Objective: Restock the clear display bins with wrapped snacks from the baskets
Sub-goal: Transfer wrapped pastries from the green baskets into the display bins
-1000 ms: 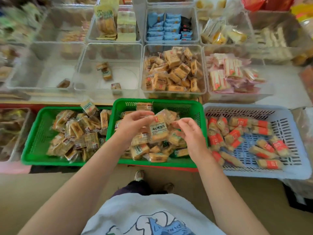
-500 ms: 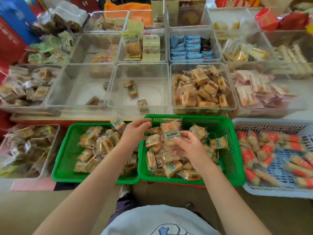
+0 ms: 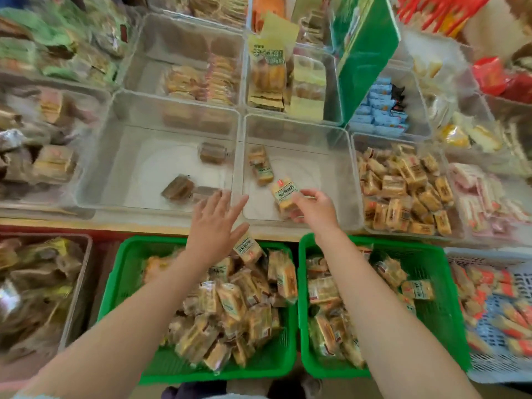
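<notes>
one wrapped snack (image 3: pixel 285 194) pinched by right hand (image 3: pixel 313 210) over clear bin (image 3: pixel 339 180) (left hand (image 3: pixel 214 226) spread).

Right hand (image 3: pixel 315 207) pinches wrapped snack (image 3: pixel 285 194) over near edge of clear bin (image 3: pixel 299 131) at centre; two more snacks (image 3: pixel 260 165) lie inside bin, toward 11 o'clock from hand. Left hand (image 3: pixel 214 226), fingers spread and straight, hovers at 9 o'clock from right hand, above front wall of neighbouring bin (image 3: pixel 129 156) (few dark snacks inside). Two green baskets (image 3: pixel 288 358) of snacks at 6 o'clock. Full bin (image 3: pixel 357 174) at 3 o'clock.
</notes>
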Action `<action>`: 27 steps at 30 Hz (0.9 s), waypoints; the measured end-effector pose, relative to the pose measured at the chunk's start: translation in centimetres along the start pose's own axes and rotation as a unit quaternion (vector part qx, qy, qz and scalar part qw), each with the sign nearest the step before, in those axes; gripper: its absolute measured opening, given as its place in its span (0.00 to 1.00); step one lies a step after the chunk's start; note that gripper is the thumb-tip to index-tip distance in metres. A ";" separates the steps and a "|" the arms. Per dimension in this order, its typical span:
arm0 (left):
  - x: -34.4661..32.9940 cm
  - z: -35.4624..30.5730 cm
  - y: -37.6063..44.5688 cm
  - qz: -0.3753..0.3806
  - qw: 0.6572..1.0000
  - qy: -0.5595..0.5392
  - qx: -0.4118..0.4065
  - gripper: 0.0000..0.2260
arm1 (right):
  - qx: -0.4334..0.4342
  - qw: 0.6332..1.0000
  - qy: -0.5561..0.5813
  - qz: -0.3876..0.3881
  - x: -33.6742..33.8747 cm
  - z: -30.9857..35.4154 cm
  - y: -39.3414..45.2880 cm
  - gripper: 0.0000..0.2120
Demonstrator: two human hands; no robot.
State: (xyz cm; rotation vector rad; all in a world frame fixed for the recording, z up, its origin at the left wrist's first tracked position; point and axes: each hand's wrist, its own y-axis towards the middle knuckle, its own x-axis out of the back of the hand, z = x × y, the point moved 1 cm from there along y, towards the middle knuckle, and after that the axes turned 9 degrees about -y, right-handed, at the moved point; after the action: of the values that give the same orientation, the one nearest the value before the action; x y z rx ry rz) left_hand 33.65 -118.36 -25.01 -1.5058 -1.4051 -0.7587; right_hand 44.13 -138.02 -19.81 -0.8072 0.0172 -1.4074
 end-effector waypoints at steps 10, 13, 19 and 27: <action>-1.9 0.7 0.4 -0.041 0.998 0.000 -0.037 0.31 | -0.142 0.956 -0.201 0.161 -9.2 0.2 8.3 0.12; -1.7 0.5 0.4 -0.025 0.999 0.001 -0.031 0.32 | -0.109 0.882 -0.432 0.157 -9.2 -0.5 8.6 0.07; -1.1 0.2 0.4 0.007 0.999 0.026 -0.022 0.33 | 0.074 0.935 -0.346 0.038 -4.7 1.0 3.9 0.09; 0.4 -0.6 -0.2 0.027 0.999 0.037 -0.005 0.33 | 0.116 0.937 -0.330 -0.014 -0.6 -7.2 -7.2 0.08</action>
State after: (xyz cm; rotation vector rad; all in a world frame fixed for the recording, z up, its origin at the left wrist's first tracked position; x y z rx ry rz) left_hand 33.61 -118.77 -24.40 -1.5030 -1.3036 -0.7814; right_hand 34.42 -140.64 -21.76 -1.0456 -0.6694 -1.0794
